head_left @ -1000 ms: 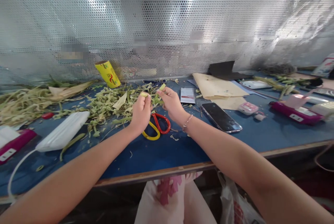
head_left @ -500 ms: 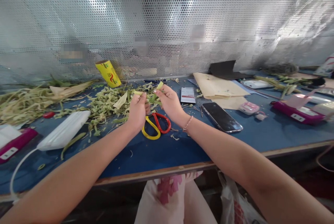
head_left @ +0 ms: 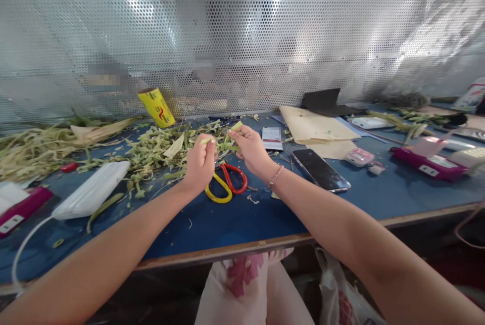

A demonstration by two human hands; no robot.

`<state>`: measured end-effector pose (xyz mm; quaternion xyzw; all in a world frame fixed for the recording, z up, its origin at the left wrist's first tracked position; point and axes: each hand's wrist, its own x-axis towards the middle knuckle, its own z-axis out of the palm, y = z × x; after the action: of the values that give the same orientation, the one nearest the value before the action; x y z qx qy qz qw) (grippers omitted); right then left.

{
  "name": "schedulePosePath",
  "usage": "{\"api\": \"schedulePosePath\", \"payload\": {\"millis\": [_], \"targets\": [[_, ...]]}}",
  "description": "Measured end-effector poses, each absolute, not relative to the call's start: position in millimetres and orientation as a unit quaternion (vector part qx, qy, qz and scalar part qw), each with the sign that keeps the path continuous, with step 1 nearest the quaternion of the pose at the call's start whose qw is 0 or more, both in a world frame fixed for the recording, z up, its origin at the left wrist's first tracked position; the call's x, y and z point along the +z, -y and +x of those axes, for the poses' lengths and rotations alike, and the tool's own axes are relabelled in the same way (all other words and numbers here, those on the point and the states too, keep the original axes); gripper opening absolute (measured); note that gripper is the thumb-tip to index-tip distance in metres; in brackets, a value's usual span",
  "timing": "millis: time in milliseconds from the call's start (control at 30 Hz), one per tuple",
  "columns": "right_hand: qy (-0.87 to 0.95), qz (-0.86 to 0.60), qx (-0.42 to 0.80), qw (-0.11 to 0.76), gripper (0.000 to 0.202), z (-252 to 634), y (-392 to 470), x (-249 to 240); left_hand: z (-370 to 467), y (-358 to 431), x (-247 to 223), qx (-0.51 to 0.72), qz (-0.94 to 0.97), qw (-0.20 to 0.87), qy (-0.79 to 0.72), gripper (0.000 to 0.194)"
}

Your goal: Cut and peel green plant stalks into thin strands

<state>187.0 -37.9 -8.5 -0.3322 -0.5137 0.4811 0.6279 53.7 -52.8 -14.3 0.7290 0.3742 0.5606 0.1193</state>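
My left hand [head_left: 200, 162] is closed on a pale green plant strip, whose tip [head_left: 205, 141] shows above the thumb. My right hand [head_left: 250, 147] pinches another green strip [head_left: 236, 126] between thumb and fingers, a small gap away from the left. Below and between the hands, scissors with one yellow and one red handle loop [head_left: 219, 199] lie on the blue table [head_left: 242, 224]. To the left of my left hand spreads a heap of green plant pieces [head_left: 151, 150]. The scissor blades are hidden.
A yellow tube [head_left: 156, 107] leans behind the heap. At left are a white power bank [head_left: 91, 191] and longer plant strips [head_left: 30, 150]. On the right are a phone [head_left: 320, 170], brown paper [head_left: 318, 125] and a pink case [head_left: 359, 157]. A perforated metal screen [head_left: 242, 37] stands behind.
The hands have moved slightly apart, my right hand a little to the right. A gap now shows between the strips they hold. The view has shifted slightly.
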Motion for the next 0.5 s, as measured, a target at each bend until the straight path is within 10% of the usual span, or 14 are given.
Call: {"api": "schedulePosePath", "payload": {"millis": [200,500], "targets": [[0.482,-0.329,0.520,0.623,0.018,188.1,43.7,-2.8,49.7,58.7,-12.1,0.504,0.781,0.040,-0.367,0.027],[0.525,-0.310,0.461,0.645,0.017,185.8,40.2,-1.8,70.6,49.0,-2.5,0.630,0.512,0.440,-0.384,0.032]]}}
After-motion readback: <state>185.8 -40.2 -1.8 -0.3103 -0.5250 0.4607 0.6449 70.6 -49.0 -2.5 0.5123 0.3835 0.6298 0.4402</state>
